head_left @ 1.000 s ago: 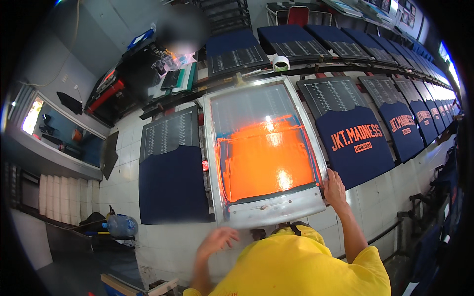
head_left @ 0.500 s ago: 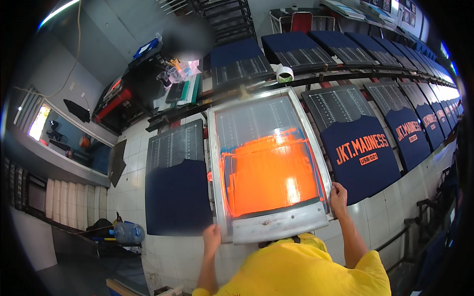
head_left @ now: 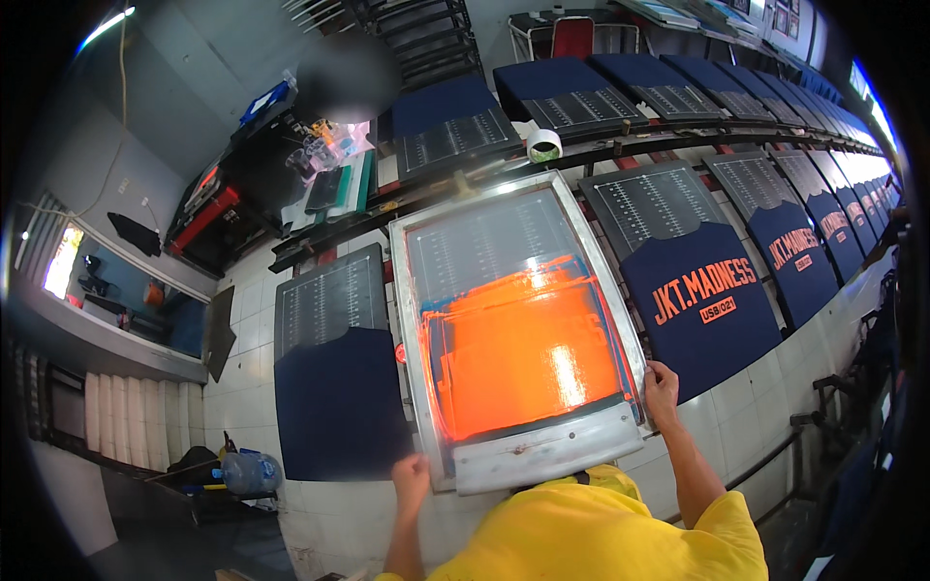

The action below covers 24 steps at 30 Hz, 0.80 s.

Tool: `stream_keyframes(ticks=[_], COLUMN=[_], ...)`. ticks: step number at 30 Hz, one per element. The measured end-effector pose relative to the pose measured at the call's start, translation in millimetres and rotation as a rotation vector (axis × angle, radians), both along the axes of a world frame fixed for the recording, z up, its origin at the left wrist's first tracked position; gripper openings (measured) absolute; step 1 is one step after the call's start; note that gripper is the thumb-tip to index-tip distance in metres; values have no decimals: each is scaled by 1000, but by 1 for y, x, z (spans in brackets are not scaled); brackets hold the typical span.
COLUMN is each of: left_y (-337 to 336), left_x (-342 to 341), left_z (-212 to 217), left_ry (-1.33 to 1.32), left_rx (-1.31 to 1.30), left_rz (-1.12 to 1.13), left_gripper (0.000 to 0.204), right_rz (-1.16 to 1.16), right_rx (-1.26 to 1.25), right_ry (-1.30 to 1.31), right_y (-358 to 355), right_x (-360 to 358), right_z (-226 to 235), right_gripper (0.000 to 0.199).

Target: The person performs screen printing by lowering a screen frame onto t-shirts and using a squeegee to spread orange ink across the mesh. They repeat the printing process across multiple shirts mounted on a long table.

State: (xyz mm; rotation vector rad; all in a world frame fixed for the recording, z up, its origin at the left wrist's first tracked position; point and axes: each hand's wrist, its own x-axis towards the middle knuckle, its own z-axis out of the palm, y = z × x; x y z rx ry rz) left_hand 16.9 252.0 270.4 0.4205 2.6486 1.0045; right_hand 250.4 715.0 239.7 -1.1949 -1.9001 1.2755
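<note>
A metal-framed printing screen (head_left: 605, 261) lies in front of me over a dark board, its mesh carrying a wide layer of wet orange ink (head_left: 528, 363). Across its near end sits a broad whitish metal bar (head_left: 547, 455). My right hand (head_left: 662, 389) grips the screen's right rail near the bottom, fingers curled round it. At the lower left corner my left hand (head_left: 411, 476) is closed against the frame's edge; its fingertips are partly hidden. A plain navy shirt (head_left: 339, 412) covers the board left of the screen. To the right lies a navy shirt (head_left: 712, 334) with orange lettering.
More boards with printed shirts (head_left: 804, 257) run away to the right, and navy-covered boards (head_left: 567, 87) line the far side. A tape roll (head_left: 544, 146) stands on the rail (head_left: 620, 145) between the rows. Left are a dark table (head_left: 247, 155) and a water bottle (head_left: 250, 473).
My view has shifted slightly, so the scene sits a little further left and its near part lower. Both hands stay at the screen's sides. The ink looks much the same.
</note>
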Motion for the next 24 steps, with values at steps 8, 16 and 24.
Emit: stream_keyframes(ticks=[8, 16, 24], left_y=[9, 5, 34], left_x=[-2, 39, 58], left_z=[0, 40, 78], left_ry=[68, 359, 456], left_rx=[42, -61, -186], left_rz=[17, -195, -805], left_gripper=[36, 36, 49], right_rz=[55, 646, 1195], right_rx=[168, 607, 895], right_ry=[-78, -288, -635], right_y=[2, -37, -42], right_x=[-5, 35, 37], right_z=[12, 103, 118], right_gripper=[23, 47, 66])
